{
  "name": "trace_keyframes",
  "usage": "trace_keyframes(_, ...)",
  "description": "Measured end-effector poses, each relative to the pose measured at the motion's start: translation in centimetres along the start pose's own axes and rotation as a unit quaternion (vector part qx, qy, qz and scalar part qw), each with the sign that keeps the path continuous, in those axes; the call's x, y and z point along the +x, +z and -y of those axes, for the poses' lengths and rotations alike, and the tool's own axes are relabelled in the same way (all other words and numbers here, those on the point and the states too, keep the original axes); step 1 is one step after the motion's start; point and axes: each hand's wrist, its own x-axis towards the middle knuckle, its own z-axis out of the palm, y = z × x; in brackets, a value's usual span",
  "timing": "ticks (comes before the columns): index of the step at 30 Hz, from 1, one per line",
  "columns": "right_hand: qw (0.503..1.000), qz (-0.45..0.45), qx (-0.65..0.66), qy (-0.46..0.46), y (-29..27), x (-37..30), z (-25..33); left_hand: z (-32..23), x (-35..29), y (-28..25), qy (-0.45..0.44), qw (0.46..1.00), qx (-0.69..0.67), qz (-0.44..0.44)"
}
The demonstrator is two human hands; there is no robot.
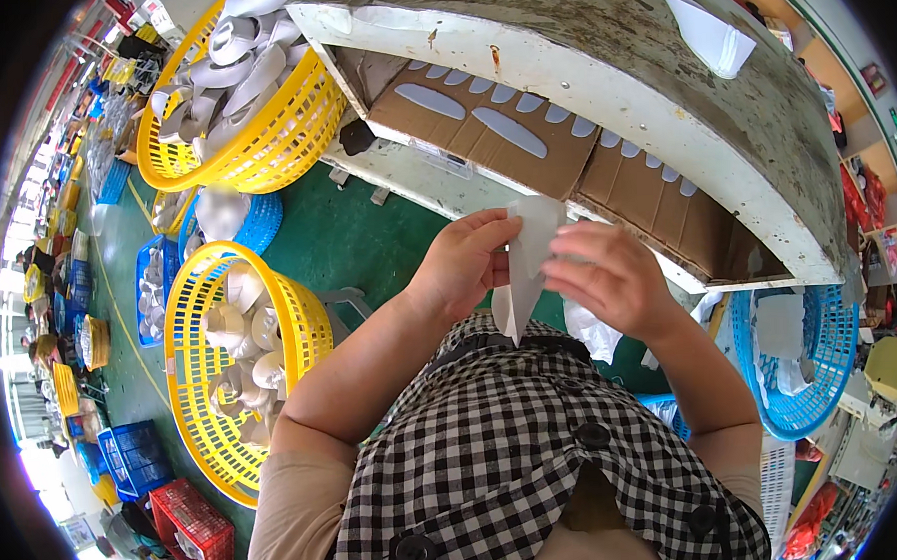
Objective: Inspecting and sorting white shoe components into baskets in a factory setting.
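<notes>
Left hand pinches a thin off-white pointed sheet; right hand blurry, can't tell. I'd grip lightly, avoiding creases.

Two hands at a white piece, in front of a machine and among baskets.

The left hand pinches the piece between thumb and fingers; the right hand has its fingers bent at the right edge — whether they grip is unclear. Ahead, cardboard inside the machine bears two long white ovals and a row of smaller ones; more white pieces lie on top. Two yellow baskets of curled pieces stand left — a blue basket stands right.
</notes>
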Motion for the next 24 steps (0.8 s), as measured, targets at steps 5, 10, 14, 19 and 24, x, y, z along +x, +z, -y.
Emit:
trace_keyframes(5, 0.992, 0.065, -0.064, -0.088, -0.2, -0.1, -0.1, 0.3, -0.2, 0.7, -0.014, 1.0, 0.009, 0.01)
trace_keyframes(10, 0.982, 0.094, -0.088, -0.137, -1.2, -0.1, -0.2, 0.5, -1.3, 0.7, -0.016, 0.991, -0.055, 0.118)
trace_keyframes(14, 0.991, 0.091, -0.059, -0.078, -1.2, -0.3, -0.1, 1.1, -2.2, 1.4, 0.036, 0.984, -0.038, 0.171)
trace_keyframes(19, 0.977, 0.04, 0.101, 0.183, -0.9, 0.2, 0.0, 1.3, -2.0, 1.2, 0.048, 0.983, 0.04, 0.174)
trace_keyframes(24, 0.791, -0.04, 0.395, 0.466, -1.1, 1.1, -0.5, 1.8, -1.9, 1.2, 0.085, 0.979, 0.059, 0.176)
